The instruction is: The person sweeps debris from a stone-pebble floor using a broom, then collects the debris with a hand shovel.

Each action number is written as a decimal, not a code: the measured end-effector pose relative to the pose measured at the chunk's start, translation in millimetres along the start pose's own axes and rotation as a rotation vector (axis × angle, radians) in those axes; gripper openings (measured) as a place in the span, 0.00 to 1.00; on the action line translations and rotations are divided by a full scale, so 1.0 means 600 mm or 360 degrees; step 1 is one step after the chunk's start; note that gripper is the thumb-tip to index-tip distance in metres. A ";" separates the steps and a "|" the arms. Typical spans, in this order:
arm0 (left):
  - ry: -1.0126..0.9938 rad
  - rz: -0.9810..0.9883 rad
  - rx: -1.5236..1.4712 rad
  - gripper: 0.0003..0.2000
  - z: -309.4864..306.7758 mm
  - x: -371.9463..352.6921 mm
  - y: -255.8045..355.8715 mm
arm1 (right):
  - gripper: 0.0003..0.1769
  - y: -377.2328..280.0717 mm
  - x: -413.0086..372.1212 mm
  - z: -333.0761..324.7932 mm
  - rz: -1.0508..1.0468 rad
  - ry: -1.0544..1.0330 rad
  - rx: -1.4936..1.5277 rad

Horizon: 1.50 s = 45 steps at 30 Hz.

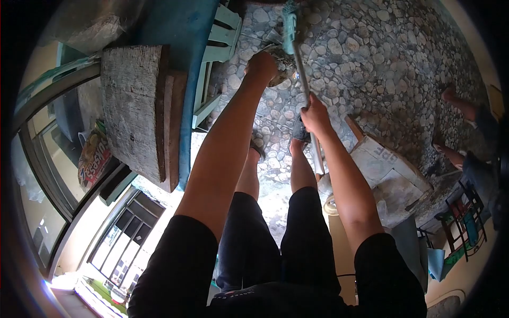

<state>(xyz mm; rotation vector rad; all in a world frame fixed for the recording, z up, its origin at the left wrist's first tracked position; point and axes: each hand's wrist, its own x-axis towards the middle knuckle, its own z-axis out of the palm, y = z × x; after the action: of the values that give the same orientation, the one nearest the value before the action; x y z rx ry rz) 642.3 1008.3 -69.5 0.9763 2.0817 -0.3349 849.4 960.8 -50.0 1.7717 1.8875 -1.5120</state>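
Note:
My right hand (pixel 316 115) is closed around the grey handle of a broom (pixel 301 66). Its teal head (pixel 289 29) points away from me, low over the stone-patterned floor (pixel 339 58), and the handle's other end runs back past my right forearm. My left hand (pixel 262 68) reaches down to the left of the broom head, its fingers closed. A dark, crumpled-looking thing (pixel 280 69) shows beside and under that hand; I cannot make out its kind. My feet stand apart on the floor below both hands.
Pale green slatted furniture (pixel 222 34) stands at the left, near a blue surface with wooden boards (pixel 132 106). At right lies a whitish panel with lettering (pixel 389 164). Another person's bare feet and legs (pixel 461 106) show at the far right, near a dark metal rack (pixel 466 220).

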 end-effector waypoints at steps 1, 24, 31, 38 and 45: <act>-0.0018 -0.0024 -0.0028 0.16 -0.001 0.002 0.001 | 0.21 0.005 -0.008 0.008 0.0005 -0.0048 0.0103; 0.0110 0.0050 -0.0166 0.15 0.018 -0.055 -0.013 | 0.07 -0.179 0.091 -0.039 0.0140 -0.0674 0.0722; 0.0119 0.0060 -0.0210 0.16 0.020 -0.053 -0.015 | 0.07 -0.188 0.109 -0.038 -0.0072 -0.0558 0.0234; 0.0076 -0.0124 -0.0295 0.16 0.024 -0.058 -0.032 | 0.09 -0.212 0.074 -0.091 -0.0061 -0.0512 0.0386; -0.0019 -0.0155 -0.0251 0.17 0.012 -0.068 -0.016 | 0.09 -0.214 0.113 -0.053 -0.0071 -0.0694 0.0290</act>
<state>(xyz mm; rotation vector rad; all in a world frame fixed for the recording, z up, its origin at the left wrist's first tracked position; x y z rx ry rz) 654.9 976.6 -44.4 0.7798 2.1138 -0.2218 741.2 1054.7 -10.8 1.3189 1.6242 -1.9479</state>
